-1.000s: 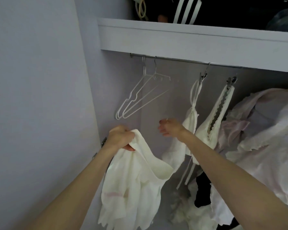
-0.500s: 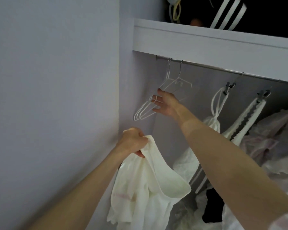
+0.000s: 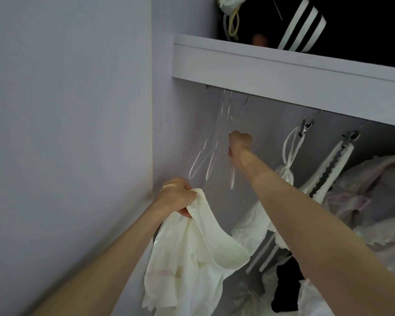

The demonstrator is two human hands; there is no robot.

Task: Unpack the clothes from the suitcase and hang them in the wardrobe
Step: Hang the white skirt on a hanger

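1. Your left hand (image 3: 177, 196) has a closed grip on a cream garment (image 3: 192, 265): the fingers are curled round a bunched edge of the cloth at its top, and the rest of the garment hangs down below the hand, in front of the wardrobe's left side wall (image 3: 180, 133).
2. Your right hand (image 3: 240, 143) is raised higher, inside the wardrobe, with the fingers curled into a fist round a white wire hanger (image 3: 233, 174). Its hook runs up towards the rail under the shelf (image 3: 283, 74), and one thin arm of it points down below the hand.
3. Two more empty white hangers (image 3: 205, 151) hang from the rail just to the left of your right hand, close to it but apart from the fingers.
4. The cream garment is not on any hanger; it sits lower than the hangers and to their left, held only by your left hand.
5. To the right of your right forearm, two metal clips (image 3: 306, 127) hold pale items: a white piece with loops (image 3: 290, 153) and a scalloped white strap (image 3: 333, 165).
6. Further right lies a mass of pale pink and white clothes (image 3: 374, 197).
7. On top of the shelf sits a dark item with three white stripes (image 3: 303, 28).
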